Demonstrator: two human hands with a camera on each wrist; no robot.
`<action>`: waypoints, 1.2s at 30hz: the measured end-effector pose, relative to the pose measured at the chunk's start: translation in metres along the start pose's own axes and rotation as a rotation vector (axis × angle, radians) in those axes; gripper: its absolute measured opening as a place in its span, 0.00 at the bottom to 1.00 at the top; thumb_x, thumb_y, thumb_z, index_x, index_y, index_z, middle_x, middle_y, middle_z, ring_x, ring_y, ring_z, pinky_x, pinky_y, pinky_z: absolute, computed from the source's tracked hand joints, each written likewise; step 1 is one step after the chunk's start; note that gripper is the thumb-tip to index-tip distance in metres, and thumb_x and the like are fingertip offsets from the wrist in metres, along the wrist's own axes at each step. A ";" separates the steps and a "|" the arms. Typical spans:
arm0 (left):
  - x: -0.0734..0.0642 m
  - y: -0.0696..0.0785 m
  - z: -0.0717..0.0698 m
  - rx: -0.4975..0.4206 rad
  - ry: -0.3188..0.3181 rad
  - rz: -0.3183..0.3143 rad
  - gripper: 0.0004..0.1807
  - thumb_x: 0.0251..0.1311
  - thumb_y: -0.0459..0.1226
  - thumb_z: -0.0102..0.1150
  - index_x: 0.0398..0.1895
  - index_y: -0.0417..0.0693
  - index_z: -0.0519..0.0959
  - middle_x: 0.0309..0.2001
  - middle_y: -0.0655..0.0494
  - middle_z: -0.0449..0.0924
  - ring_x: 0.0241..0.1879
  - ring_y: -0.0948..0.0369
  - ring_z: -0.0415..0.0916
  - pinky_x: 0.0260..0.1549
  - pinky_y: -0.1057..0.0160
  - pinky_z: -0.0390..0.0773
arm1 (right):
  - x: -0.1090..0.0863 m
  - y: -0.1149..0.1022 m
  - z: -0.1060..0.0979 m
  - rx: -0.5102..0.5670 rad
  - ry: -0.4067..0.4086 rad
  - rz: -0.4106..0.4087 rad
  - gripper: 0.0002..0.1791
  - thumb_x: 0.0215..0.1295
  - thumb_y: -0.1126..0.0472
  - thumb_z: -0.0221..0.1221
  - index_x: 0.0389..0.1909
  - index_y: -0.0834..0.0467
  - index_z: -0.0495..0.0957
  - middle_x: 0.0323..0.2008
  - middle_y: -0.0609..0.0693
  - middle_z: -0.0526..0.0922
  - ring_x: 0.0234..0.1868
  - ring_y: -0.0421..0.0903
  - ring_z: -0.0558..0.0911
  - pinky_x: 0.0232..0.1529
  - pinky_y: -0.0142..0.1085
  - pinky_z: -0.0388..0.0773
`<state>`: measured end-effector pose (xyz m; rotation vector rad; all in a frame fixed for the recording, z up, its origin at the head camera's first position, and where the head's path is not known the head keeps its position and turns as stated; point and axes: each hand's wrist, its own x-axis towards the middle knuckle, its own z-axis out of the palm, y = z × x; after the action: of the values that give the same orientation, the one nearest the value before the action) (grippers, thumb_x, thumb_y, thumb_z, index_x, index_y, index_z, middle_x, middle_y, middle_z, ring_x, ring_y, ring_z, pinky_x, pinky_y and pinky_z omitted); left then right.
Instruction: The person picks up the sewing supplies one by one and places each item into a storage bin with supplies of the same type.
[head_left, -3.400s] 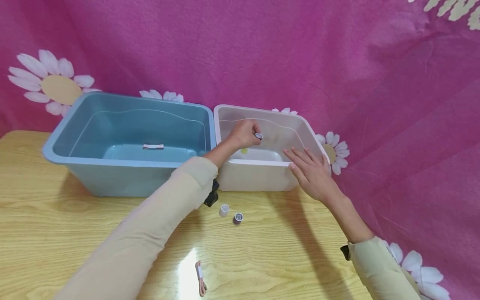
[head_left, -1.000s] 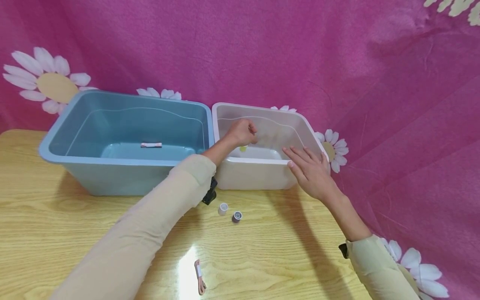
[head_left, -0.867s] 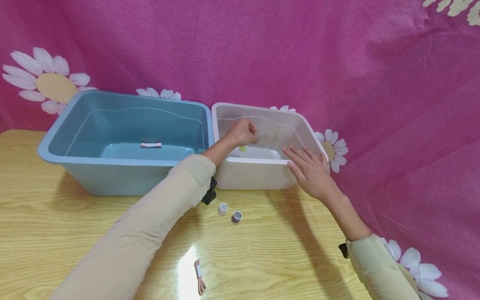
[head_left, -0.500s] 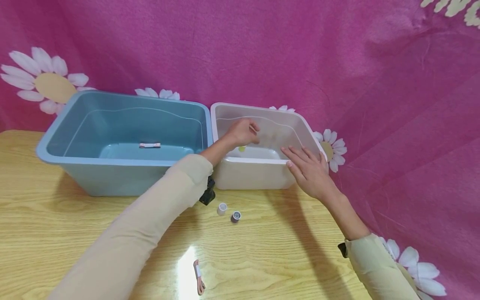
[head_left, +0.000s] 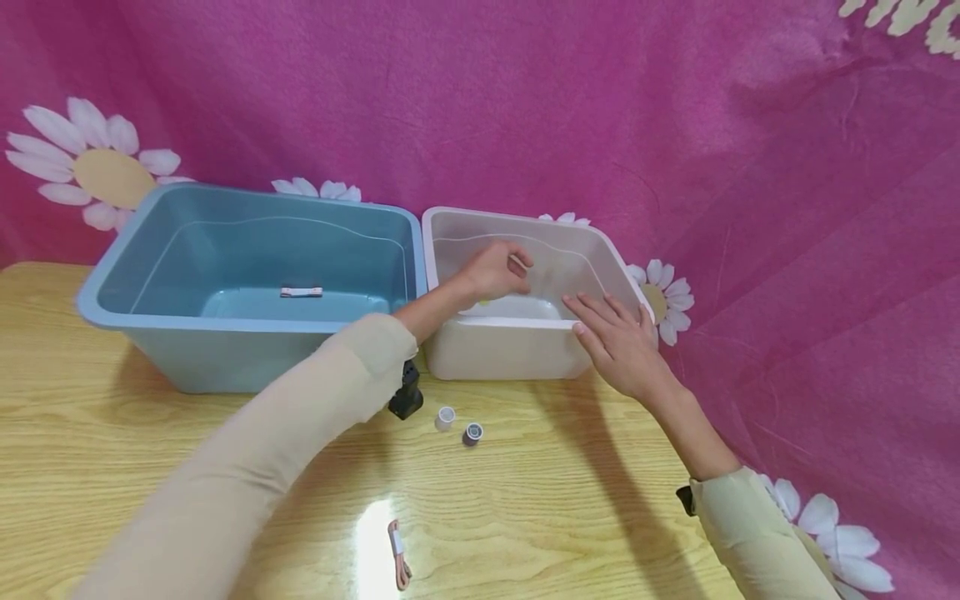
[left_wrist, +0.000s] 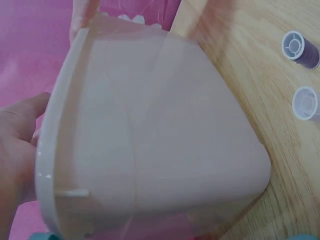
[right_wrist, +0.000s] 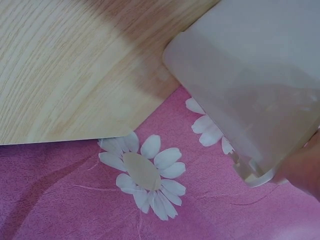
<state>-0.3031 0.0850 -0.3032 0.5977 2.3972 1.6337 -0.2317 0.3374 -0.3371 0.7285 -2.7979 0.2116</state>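
My left hand hangs over the white bin, its fingers loosely bent and a gap showing between thumb and fingers. Nothing is visible in it. My right hand rests on the bin's front right rim with its fingers straight. Deep in that bin, a bit of something yellow-green shows beside the left wrist. On the table in front stand two thread spools, a pale spool and a dark purple spool. The left wrist view also shows the dark spool and the pale spool.
Left of the white bin stands a larger blue bin, holding a small pale banded bundle. A pink folded cord with a white band lies near the table's front. A magenta daisy-print cloth hangs behind the wooden table.
The dark spool held by my left hand 3.4 s ago is out of its fingers and out of sight. Since then the hand has shifted slightly right and its fingers have loosened. My right hand stays put.
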 end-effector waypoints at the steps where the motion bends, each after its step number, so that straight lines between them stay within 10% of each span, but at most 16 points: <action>1: -0.001 0.001 0.000 -0.002 -0.005 0.005 0.18 0.57 0.27 0.67 0.51 0.35 0.78 0.49 0.42 0.82 0.51 0.53 0.80 0.48 0.64 0.77 | 0.000 0.000 0.000 -0.001 -0.001 0.001 0.26 0.80 0.47 0.43 0.73 0.47 0.66 0.71 0.54 0.67 0.71 0.65 0.59 0.63 0.73 0.39; 36: -0.112 0.014 -0.033 -0.174 -0.287 0.208 0.18 0.58 0.24 0.62 0.52 0.34 0.74 0.51 0.39 0.79 0.50 0.48 0.80 0.50 0.61 0.79 | -0.001 -0.002 0.000 -0.005 0.021 -0.001 0.26 0.79 0.47 0.43 0.74 0.46 0.66 0.71 0.54 0.67 0.72 0.64 0.59 0.64 0.72 0.39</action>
<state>-0.2108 0.0139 -0.2861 1.0011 2.0228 1.6794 -0.2297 0.3360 -0.3376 0.7229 -2.7768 0.2107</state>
